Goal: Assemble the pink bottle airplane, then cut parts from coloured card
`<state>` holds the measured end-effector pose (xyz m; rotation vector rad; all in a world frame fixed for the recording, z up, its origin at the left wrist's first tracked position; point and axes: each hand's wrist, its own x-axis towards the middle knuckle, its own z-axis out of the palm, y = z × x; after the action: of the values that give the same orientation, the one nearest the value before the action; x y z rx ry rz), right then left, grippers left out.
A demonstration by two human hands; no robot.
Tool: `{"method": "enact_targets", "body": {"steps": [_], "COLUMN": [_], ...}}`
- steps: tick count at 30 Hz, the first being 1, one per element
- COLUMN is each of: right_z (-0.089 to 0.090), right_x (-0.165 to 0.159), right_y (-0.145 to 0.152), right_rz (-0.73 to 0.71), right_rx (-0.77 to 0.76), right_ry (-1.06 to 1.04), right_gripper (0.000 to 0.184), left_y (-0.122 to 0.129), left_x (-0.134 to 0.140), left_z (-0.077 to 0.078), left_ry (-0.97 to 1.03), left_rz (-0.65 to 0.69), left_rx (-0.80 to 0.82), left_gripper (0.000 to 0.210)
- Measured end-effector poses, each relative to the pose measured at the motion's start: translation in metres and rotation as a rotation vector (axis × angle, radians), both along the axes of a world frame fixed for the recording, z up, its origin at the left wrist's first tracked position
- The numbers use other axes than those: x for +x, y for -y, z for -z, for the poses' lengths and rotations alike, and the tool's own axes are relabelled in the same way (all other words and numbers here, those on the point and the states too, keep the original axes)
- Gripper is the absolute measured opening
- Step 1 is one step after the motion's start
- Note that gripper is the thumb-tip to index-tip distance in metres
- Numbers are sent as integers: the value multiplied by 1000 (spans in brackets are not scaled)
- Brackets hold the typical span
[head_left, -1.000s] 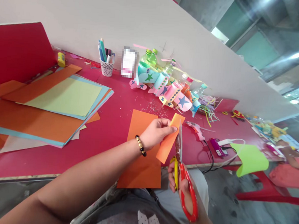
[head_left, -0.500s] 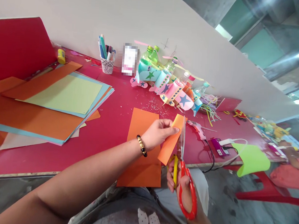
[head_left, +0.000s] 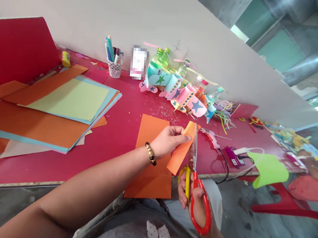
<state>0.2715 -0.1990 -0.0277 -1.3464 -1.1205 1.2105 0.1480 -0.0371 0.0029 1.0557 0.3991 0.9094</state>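
Note:
Pinched between the thumb and fingers of my left hand (head_left: 171, 140) is a folded strip of orange paper (head_left: 180, 157), held tilted above the table. My right hand (head_left: 194, 198) grips a pair of scissors (head_left: 201, 222) with one red and one yellow handle loop. The scissor blades point away from me and lie along the strip's right edge, nearly together. Beneath my left hand a larger orange sheet (head_left: 151, 185) lies on the table, its near end reaching past the table's edge over my lap.
Decorated plastic-bottle planes (head_left: 177, 84) stand by the wall. A pen cup (head_left: 114, 69) is left of them, and stacked coloured paper (head_left: 68, 99) lies further left. To the right are a pink glue gun (head_left: 211, 137), a purple power strip (head_left: 233, 157) and another person's arm (head_left: 309, 167).
The scissors' handles have shifted slightly, the yellow loop showing more while the blades stay along the strip's edge. My left hand keeps its hold almost unmoved.

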Motion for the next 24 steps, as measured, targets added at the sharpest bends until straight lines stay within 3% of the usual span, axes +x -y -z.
{"method": "enact_targets", "body": {"steps": [8, 14, 24], "right_z": [3, 8, -5], "right_x": [13, 20, 26], "right_y": [8, 11, 17], "right_rz": [-12, -31, -63], "right_rx": [-27, -72, -166], "right_ry": [-84, -103, -17], "right_gripper": [62, 63, 63], "left_y": [-5, -8, -15], "left_x": [-11, -12, -17], "left_z": [-10, -8, -6], "left_ry": [-120, -150, -208], "left_rz": [79, 139, 233], "left_rx": [88, 127, 228], "left_gripper": [28, 29, 23]}}
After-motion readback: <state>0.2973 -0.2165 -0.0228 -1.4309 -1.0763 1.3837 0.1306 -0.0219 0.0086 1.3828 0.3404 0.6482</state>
